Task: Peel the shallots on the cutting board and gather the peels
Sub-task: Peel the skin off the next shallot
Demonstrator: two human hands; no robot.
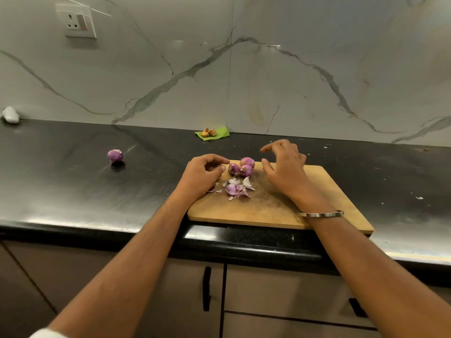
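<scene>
Wooden cutting board [317, 191] lies at the desk's [73, 191] front edge. Three unpeeled shallots [241, 167] sit clustered at the board's far left corner. Loose peels [235, 189] lie just in front of them. Left hand [202, 176] rests on the board's left edge, fingers curled; whether it holds anything cannot be told. Right hand [284, 164] hovers beside the shallots, fingers spread, grasping nothing. One peeled shallot [115, 156] sits well apart toward the desk's left.
</scene>
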